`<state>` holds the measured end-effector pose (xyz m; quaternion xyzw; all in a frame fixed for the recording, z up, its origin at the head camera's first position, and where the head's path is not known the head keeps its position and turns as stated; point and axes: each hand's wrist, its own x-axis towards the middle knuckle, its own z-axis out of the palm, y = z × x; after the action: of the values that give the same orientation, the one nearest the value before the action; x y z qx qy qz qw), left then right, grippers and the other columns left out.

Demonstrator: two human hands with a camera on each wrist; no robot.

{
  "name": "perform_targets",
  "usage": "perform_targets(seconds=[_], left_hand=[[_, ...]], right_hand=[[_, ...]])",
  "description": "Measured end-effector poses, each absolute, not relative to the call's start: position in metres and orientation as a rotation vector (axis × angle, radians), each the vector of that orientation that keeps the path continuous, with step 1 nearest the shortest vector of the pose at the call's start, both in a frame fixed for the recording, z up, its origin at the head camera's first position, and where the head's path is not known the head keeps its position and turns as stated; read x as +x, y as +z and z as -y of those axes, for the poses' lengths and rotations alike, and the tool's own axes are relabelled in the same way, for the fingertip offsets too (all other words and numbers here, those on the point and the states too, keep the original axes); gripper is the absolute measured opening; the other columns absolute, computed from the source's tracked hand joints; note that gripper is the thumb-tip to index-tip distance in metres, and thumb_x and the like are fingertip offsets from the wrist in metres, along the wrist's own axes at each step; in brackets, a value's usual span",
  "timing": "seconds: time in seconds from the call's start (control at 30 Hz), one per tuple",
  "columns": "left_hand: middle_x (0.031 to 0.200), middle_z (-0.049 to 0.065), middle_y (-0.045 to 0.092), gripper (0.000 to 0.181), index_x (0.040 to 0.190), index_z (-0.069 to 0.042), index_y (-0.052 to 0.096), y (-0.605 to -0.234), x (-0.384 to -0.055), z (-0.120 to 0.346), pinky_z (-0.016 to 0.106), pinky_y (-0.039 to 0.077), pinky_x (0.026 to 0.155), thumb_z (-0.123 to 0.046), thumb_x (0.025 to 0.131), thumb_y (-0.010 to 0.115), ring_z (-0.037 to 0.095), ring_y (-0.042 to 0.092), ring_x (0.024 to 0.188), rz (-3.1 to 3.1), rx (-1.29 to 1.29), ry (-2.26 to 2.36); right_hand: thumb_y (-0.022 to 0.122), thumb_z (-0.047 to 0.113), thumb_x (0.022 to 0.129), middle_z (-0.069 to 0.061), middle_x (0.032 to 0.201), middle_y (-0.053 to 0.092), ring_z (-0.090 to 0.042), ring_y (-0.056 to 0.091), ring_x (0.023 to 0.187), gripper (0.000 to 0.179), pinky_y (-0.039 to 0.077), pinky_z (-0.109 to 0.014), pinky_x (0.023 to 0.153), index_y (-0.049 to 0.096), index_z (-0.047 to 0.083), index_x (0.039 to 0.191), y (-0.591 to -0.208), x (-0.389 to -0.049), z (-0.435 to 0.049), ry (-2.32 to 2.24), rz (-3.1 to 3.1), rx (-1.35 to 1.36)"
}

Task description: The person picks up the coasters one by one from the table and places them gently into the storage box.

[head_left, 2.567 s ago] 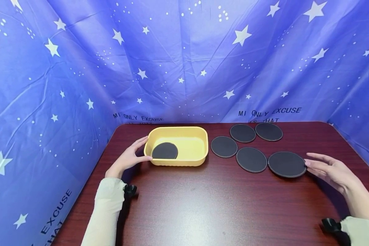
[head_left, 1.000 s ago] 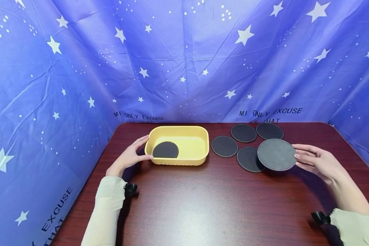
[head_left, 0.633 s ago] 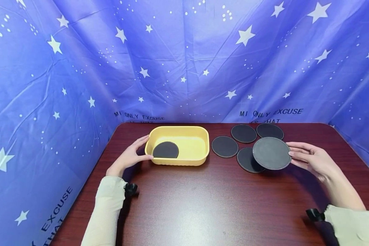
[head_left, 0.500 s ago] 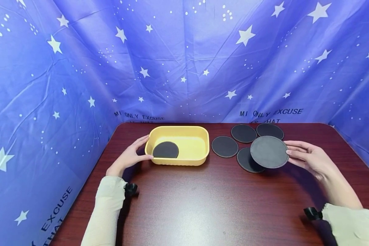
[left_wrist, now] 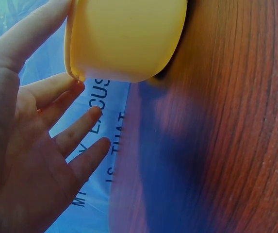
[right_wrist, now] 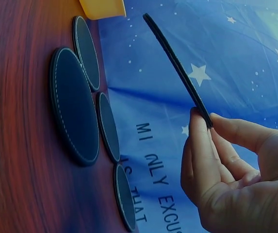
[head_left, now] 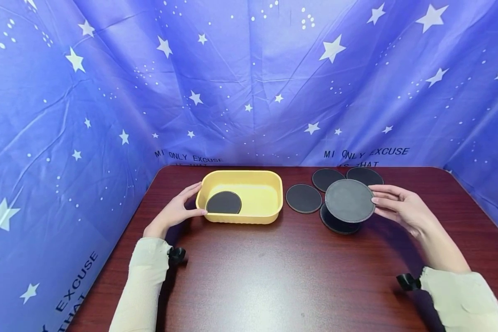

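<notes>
A round black coaster (head_left: 350, 200) is raised above the table, pinched at its right edge between the thumb and fingers of my right hand (head_left: 402, 210). The right wrist view shows this coaster (right_wrist: 177, 68) edge-on and tilted. Beneath it, another coaster (head_left: 339, 224) lies partly hidden. My left hand (head_left: 172, 212) holds the left end of a yellow plastic box (head_left: 242, 219), thumb at the front corner and fingers at the back. Within the box a coaster (head_left: 224, 203) leans at the left front. In the left wrist view the other fingers (left_wrist: 91, 153) spread free of the box (left_wrist: 129, 39).
Three more coasters lie right of the box: one near it (head_left: 303, 198), one at the back (head_left: 327, 179) and one at the back right (head_left: 365, 175). The dark red wooden table (head_left: 249, 276) meets a blue star-patterned curtain (head_left: 249, 83) behind and at both sides.
My right hand has lifted the rightmost coaster off the table and carried it leftward, over the neighbouring coaster. The left hand and the box have stayed in place.
</notes>
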<state>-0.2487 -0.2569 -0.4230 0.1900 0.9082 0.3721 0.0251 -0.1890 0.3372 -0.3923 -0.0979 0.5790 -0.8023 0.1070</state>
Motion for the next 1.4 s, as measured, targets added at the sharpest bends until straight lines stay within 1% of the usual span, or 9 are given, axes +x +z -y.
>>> perform_targets(seconds=[0.37, 0.6, 0.93, 1.17, 1.27, 1.37, 1.4], left_hand=[[0.163, 0.009, 0.031, 0.089, 0.154, -0.008, 0.037, -0.422, -0.248, 0.258, 0.057, 0.022, 0.123, -0.029, 0.081, 0.083, 0.032, 0.026, 0.152, -2.797, 0.570, 1.151], [0.163, 0.008, 0.033, 0.088, 0.154, -0.010, 0.038, -0.424, -0.248, 0.259, 0.057, 0.023, 0.122, -0.029, 0.080, 0.083, 0.032, 0.028, 0.151, -2.809, 0.568, 1.157], [0.162, 0.008, 0.033, 0.088, 0.154, -0.010, 0.038, -0.425, -0.249, 0.259, 0.056, 0.023, 0.122, -0.028, 0.080, 0.083, 0.032, 0.028, 0.151, -2.811, 0.571, 1.157], [0.162, 0.008, 0.033, 0.089, 0.154, -0.010, 0.038, -0.425, -0.250, 0.260, 0.056, 0.023, 0.122, -0.029, 0.080, 0.084, 0.032, 0.027, 0.151, -2.810, 0.562, 1.145], [0.162, 0.007, 0.033, 0.089, 0.154, -0.011, 0.038, -0.425, -0.251, 0.259, 0.057, 0.023, 0.122, -0.029, 0.080, 0.083, 0.032, 0.028, 0.151, -2.806, 0.568, 1.152], [0.163, 0.007, 0.033, 0.088, 0.154, -0.011, 0.038, -0.425, -0.251, 0.259, 0.057, 0.023, 0.122, -0.028, 0.081, 0.083, 0.032, 0.028, 0.151, -2.797, 0.571, 1.163], [0.163, 0.007, 0.033, 0.088, 0.154, -0.011, 0.038, -0.425, -0.252, 0.259, 0.057, 0.023, 0.122, -0.028, 0.081, 0.083, 0.032, 0.028, 0.151, -2.796, 0.571, 1.166]], right_hand=[[0.051, -0.015, 0.095, 0.001, 0.105, 0.077, -0.009, 0.074, 0.092, 0.041, 0.061, -0.025, 0.076, 0.073, 0.014, 0.113, -0.388, -0.198, -0.315, -2.354, -1.723, -0.260], [0.054, -0.013, 0.094, 0.003, 0.104, 0.077, -0.008, 0.074, 0.091, 0.038, 0.061, -0.024, 0.076, 0.073, 0.015, 0.112, -0.388, -0.203, -0.299, -2.349, -1.727, -0.248], [0.057, -0.010, 0.094, 0.005, 0.102, 0.077, -0.007, 0.073, 0.089, 0.034, 0.061, -0.023, 0.075, 0.072, 0.017, 0.110, -0.387, -0.210, -0.274, -2.304, -1.760, -0.230], [0.059, -0.010, 0.094, 0.004, 0.099, 0.077, -0.006, 0.073, 0.088, 0.032, 0.061, -0.022, 0.074, 0.071, 0.016, 0.108, -0.384, -0.216, -0.255, -2.298, -1.760, -0.204], [0.061, -0.008, 0.093, 0.004, 0.099, 0.077, -0.006, 0.073, 0.088, 0.029, 0.061, -0.022, 0.075, 0.070, 0.015, 0.109, -0.386, -0.220, -0.247, -2.299, -1.761, -0.202], [0.066, -0.003, 0.092, 0.007, 0.099, 0.077, -0.005, 0.073, 0.089, 0.028, 0.060, -0.022, 0.077, 0.070, 0.017, 0.110, -0.389, -0.224, -0.240, -2.274, -1.801, -0.227], [0.066, -0.003, 0.091, 0.005, 0.101, 0.077, -0.006, 0.073, 0.090, 0.028, 0.061, -0.023, 0.077, 0.070, 0.016, 0.112, -0.393, -0.228, -0.240, -2.288, -1.774, -0.264]])
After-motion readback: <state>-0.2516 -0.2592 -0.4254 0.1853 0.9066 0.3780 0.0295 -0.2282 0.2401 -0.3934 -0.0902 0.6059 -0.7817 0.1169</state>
